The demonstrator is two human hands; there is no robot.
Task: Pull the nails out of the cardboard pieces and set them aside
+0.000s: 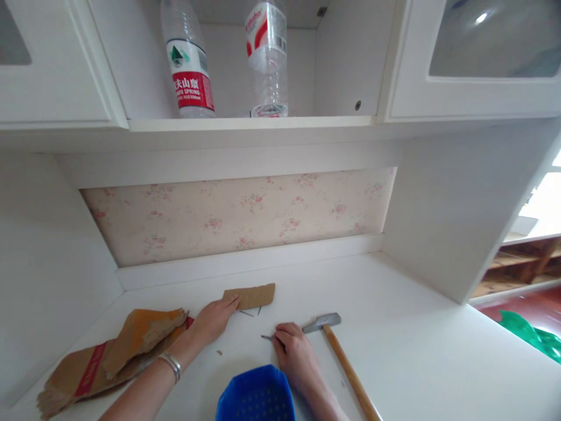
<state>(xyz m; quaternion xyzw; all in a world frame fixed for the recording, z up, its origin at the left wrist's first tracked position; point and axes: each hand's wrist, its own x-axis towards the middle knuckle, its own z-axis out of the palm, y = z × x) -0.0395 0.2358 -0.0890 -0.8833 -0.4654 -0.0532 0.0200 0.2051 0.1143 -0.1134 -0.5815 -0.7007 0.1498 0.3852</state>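
Note:
My left hand point(215, 318), with a silver bangle at the wrist, grips the left end of a small strip of brown cardboard point(256, 296) on the white counter. Thin dark nails point(246, 313) lie at the strip's front edge. My right hand point(293, 351) is closed, and a thin nail point(266, 337) sticks out from its fingertips to the left. Right beside that hand lies a hammer point(348, 365) with a grey metal head and a wooden handle. Between my forearms, close to me, stands a blue perforated plastic basket point(256, 389).
Torn cardboard point(114, 356) is heaped at the left. A cabinet shelf point(254, 123) overhangs the counter point(421, 333), holding plastic bottles point(191, 76). White side panels point(464, 204) bound the space, with flowered wallpaper point(245, 219) behind. Something green point(530, 336) lies beyond the counter's right edge.

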